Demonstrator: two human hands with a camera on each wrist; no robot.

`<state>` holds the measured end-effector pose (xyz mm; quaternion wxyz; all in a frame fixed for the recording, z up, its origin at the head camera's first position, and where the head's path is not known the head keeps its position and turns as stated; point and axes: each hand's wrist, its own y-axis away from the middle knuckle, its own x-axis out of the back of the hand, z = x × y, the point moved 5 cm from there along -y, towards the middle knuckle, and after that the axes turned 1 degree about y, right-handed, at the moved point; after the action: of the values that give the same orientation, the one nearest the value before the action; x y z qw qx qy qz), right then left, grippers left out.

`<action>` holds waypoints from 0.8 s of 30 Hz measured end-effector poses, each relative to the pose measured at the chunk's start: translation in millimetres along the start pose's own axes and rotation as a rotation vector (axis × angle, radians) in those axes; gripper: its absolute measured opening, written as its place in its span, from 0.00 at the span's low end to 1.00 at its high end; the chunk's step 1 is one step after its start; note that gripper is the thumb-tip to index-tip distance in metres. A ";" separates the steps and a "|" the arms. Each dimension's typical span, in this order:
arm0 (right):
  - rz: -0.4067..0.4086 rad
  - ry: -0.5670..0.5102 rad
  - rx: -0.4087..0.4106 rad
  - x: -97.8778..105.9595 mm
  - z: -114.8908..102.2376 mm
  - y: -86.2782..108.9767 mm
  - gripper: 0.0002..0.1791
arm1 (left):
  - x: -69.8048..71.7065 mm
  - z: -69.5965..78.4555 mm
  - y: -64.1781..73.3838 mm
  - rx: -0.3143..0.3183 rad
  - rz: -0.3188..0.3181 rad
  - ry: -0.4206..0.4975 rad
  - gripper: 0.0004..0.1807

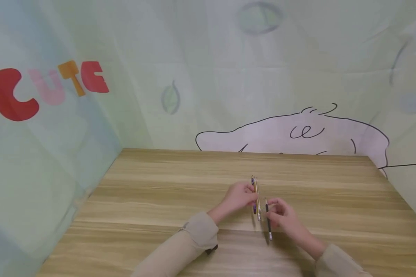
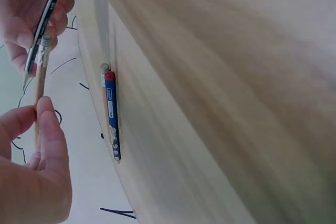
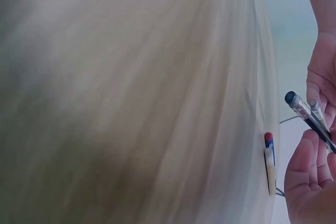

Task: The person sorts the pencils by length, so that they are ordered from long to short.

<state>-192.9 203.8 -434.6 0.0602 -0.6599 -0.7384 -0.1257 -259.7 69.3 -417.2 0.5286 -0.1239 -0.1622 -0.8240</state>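
My left hand point(image 1: 240, 195) pinches a natural-wood pencil point(image 2: 41, 72) between thumb and fingertips, its eraser end pointing toward me. To its right, my right hand point(image 1: 282, 215) grips a dark pencil point(image 1: 269, 225) with a silver band and a pale point facing away from me. In the left wrist view the two held pencils cross, and whether they touch is unclear. On the tabletop beyond lie a blue pen or pencil point(image 2: 112, 108) with a red end and, right against it, a yellowish pencil point(image 2: 104, 78) with an eraser. The left hand partly hides this pair in the head view.
The wood-grain table point(image 1: 152, 181) meets a printed cloth backdrop point(image 1: 142, 77) at its back and left edges. A small dark object point(image 1: 211, 250) shows at the left sleeve cuff.
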 end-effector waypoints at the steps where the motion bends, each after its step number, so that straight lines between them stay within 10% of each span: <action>1: 0.008 0.001 -0.002 1.8 0.3 0.3 0.21 | -0.8 0.1 -2.9 0.007 0.006 -0.005 0.08; 24: 0.112 -0.008 0.004 27.9 5.8 4.7 0.21 | -23.4 2.6 -37.0 0.103 0.094 -0.112 0.03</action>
<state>-191.2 232.6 -432.7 0.0656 -0.7005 -0.7008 -0.1180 -283.7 104.2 -428.6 0.5625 -0.1498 -0.2275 -0.7806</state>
